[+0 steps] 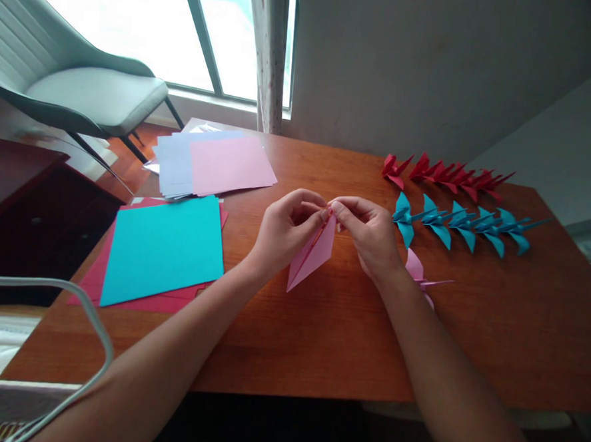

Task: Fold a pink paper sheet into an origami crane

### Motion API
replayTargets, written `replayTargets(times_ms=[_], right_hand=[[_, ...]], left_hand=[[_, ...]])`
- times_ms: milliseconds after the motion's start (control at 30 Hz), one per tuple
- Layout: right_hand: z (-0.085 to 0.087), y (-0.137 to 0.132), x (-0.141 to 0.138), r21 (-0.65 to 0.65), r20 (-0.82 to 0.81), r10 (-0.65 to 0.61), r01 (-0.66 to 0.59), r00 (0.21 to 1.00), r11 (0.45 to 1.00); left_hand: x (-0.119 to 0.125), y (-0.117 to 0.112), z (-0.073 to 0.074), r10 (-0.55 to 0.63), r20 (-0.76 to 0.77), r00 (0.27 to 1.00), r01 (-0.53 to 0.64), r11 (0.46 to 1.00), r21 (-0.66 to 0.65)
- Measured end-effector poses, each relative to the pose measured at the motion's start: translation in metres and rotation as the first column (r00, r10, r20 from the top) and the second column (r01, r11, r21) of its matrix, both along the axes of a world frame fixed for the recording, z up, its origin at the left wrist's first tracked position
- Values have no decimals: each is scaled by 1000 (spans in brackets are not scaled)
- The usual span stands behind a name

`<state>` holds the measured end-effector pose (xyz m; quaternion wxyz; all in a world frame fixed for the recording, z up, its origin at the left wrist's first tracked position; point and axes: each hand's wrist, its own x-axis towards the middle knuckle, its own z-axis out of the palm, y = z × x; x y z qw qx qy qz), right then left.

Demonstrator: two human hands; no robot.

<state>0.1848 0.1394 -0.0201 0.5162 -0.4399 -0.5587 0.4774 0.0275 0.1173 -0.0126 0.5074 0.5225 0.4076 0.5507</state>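
A folded pink paper, kite-shaped with a long point toward me, is held up over the middle of the wooden table. My left hand pinches its upper left edge between thumb and fingers. At the top corner, my right hand grips the same paper, the two thumbs nearly touching. The fingertips hide the top of the fold. A finished pink paper crane sits just beyond my right wrist, partly covered by the forearm.
Blue paper cranes and red paper cranes stand in rows at the back right. Turquoise sheets lie on red sheets at left, with pink and lilac sheets behind. A white cable loops near my left forearm.
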Motion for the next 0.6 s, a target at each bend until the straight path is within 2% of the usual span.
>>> replayTargets(times_ms=[300, 600], right_hand=[[-4, 2, 0, 22, 7, -4, 4, 1000, 1000], [-4, 1, 0, 35, 59, -7, 5, 998, 999]], left_hand=[[0, 3, -3, 16, -2, 1000, -16, 999, 41], [-1, 5, -7, 58, -84, 995, -52, 996, 74]])
